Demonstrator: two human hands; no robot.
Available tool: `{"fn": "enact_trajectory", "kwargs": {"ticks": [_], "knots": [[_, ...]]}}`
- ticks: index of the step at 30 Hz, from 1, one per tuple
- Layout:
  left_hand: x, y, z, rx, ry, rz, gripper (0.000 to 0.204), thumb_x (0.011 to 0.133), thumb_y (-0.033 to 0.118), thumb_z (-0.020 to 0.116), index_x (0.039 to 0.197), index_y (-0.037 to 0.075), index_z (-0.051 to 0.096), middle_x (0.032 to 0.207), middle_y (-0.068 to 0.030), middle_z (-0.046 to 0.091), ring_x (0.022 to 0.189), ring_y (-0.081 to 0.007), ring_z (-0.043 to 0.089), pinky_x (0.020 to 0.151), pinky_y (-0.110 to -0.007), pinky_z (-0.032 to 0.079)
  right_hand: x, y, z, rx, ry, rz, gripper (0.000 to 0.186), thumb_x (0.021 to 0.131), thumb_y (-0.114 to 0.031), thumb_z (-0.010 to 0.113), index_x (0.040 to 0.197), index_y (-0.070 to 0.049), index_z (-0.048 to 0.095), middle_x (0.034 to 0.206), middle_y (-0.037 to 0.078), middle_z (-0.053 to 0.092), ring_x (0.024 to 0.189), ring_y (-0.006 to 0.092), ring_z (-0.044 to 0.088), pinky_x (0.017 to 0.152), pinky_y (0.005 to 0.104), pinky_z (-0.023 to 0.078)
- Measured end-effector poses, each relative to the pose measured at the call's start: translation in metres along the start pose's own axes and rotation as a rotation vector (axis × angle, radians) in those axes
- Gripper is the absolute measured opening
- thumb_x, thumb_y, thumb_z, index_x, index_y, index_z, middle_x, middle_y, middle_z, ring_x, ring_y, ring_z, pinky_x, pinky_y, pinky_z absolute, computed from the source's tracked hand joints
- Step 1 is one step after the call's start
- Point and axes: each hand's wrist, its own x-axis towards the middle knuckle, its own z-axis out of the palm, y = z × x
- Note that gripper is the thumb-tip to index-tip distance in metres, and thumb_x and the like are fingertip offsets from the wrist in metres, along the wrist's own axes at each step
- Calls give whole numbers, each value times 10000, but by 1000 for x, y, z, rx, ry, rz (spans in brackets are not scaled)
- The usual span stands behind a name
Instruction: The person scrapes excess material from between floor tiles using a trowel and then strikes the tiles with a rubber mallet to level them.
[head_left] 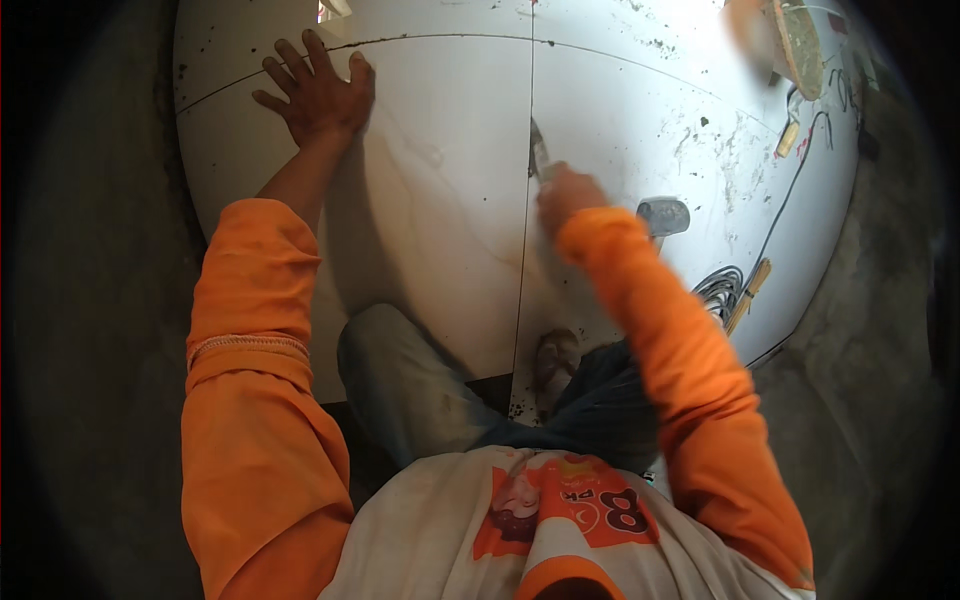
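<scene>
Your shirt nearest; left hand splayed on tile, right hand grasping one thin-bladed tool at seam; one cable coil beside right sleeve

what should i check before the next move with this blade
1. Left hand away from the blade: ok, spread flat on the tile, well to the left.
2. Right hand closed on the tool: ok.
3. Blade at the tile joint: ok.
4. Blade depth in the joint: cannot tell.
5. Tile surface clean: not ok, dark specks show.
6. Grey mallet-like tool well apart from the right sleeve: not ok, close beside it.
</scene>
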Motion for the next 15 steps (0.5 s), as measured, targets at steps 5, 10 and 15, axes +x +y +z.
{"fn": "enact_trajectory", "kwargs": {"ticks": [5,10,15], "knots": [[3,-12,5,-20,25,45,797,902,585,330,1518,108,162,1567,-208,120,1439,-437,72,1106,-669,59,-2,-21,-14,-238,-116,-60,328,917,-269,521,1079,-11,643,1089,230,651,1002,409,618,861,422,524],[-12,23,-28,-6,-177,-83,734,973,480,338,1536,74,99,1600,-179,18,1474,-364,-13,1172,-562,-8,29,-9,-64,-915,-398,-563,307,881,-228,556,1072,5,615,785,222,676,766,389,678,707,464,541],[-14,13,-22,33,-172,-100,730,974,484,327,1532,66,112,1595,-196,39,1475,-359,-3,1175,-557,10,25,0,-49,-577,-173,-422,316,893,-240,543,1100,-4,583,791,238,672,762,415,670,698,477,540]]}}
